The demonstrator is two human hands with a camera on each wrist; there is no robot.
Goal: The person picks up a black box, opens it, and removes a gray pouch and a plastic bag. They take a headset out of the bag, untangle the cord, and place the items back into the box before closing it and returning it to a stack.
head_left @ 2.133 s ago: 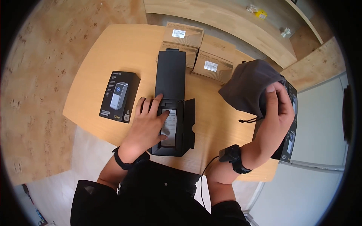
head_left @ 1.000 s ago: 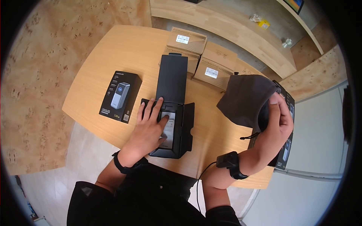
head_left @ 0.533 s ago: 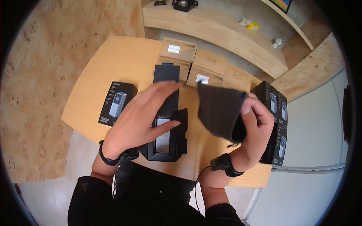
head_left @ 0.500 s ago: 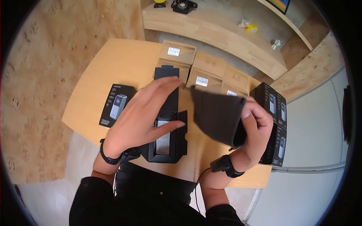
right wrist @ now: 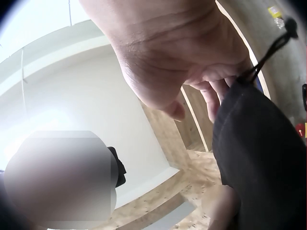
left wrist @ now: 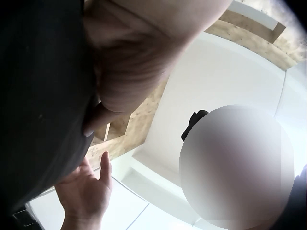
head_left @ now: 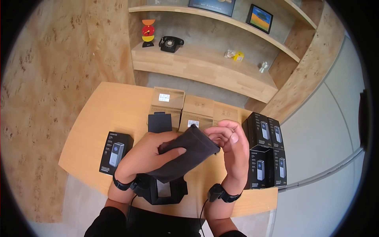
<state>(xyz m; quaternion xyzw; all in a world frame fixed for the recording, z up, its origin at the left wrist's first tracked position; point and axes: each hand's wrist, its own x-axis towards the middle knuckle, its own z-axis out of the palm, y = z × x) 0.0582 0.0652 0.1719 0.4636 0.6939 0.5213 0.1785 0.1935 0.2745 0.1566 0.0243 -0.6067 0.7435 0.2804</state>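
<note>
A dark grey drawstring pouch point(head_left: 183, 156) slants above the table, its mouth end towards my right hand. My left hand point(head_left: 148, 154) grips the pouch's lower part, thumb across the near face and fingers hidden behind it. Beside the mouth is my right hand point(head_left: 235, 156), fingers loosely bent and thumb apart from the cloth. In the right wrist view the black drawcord point(right wrist: 271, 50) with its toggle stands out from the pouch's corner, overlapping the right fingers. Under the pouch an open black box point(head_left: 181, 192) shows a pale insert point(head_left: 163, 189), its lid flap point(head_left: 160, 123) raised behind.
A closed black box point(head_left: 115, 153) with a device pictured on it stands at the left. Several similar boxes point(head_left: 265, 152) are stacked at the table's right edge. Brown cartons point(head_left: 169, 97) line the back. Beyond are shelves with a black telephone point(head_left: 171, 44).
The left hand has risen from the black box and taken hold of the pouch. The pouch has moved left from the right hand, whose fingers have loosened. The head view has tilted up.
</note>
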